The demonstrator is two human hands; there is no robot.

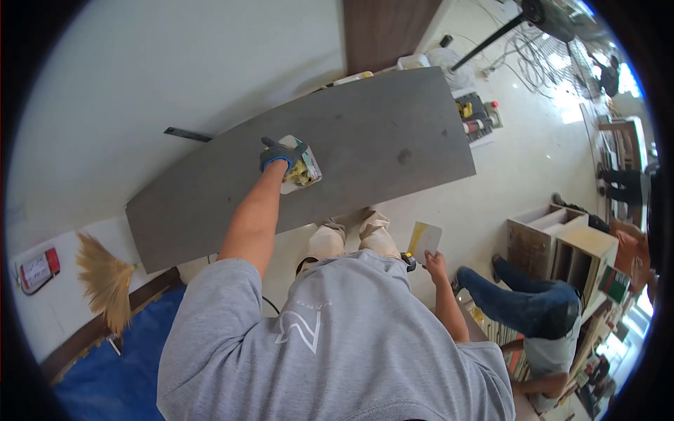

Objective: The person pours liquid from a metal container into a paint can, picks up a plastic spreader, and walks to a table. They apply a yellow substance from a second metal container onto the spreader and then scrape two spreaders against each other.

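My left hand point(282, 154), in a dark glove with a blue cuff, reaches over a pale tray point(314, 170). Its fingers look spread. Crumpled yellowish material point(299, 173) and something green and white lie in the tray, partly hidden by the hand. Under the tray is a long grey board point(372, 133) with a few darker spots. Down at my right side, my bare right hand point(435, 263) is closed on the lower edge of a flat, pale rectangular plate point(426, 240). A yellow smear runs along the plate's left part.
A straw broom point(105, 281) and a red-and-white box point(40, 270) lie left, near a blue sheet point(140, 354). Another person point(540, 309) bends by wooden cabinets point(537, 242) at right. Beyond the board are a toolbox point(474, 116), a stand fan point(547, 19) and loose cables point(530, 59).
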